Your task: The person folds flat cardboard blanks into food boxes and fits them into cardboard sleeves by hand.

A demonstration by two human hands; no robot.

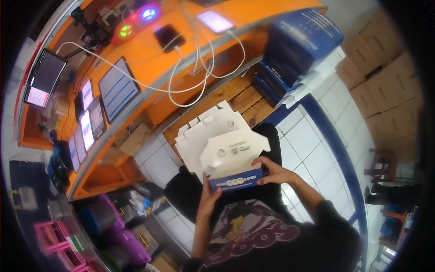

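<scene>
A partly folded cardboard box (236, 180) rests over my lap, blue on the outside with "KATSU" lettering on its front wall. Its white inner side and wide flaps (206, 131) spread away from me, with small printed marks on them. My left hand (209, 196) grips the left end of the blue wall, thumb on the front. At the right end, my right hand (273, 173) is closed on the corner, its fingers reaching over the top edge. Part of the box's inside is hidden by a raised flap.
An orange desk (176, 68) curves ahead, bearing a tablet (118, 88), several phones and white cables (206, 75) hanging over its edge. Blue boxes (299, 43) are stacked on a wooden bench (240, 97). Brown cartons (385, 77) stand at right, pink and purple bins lower left.
</scene>
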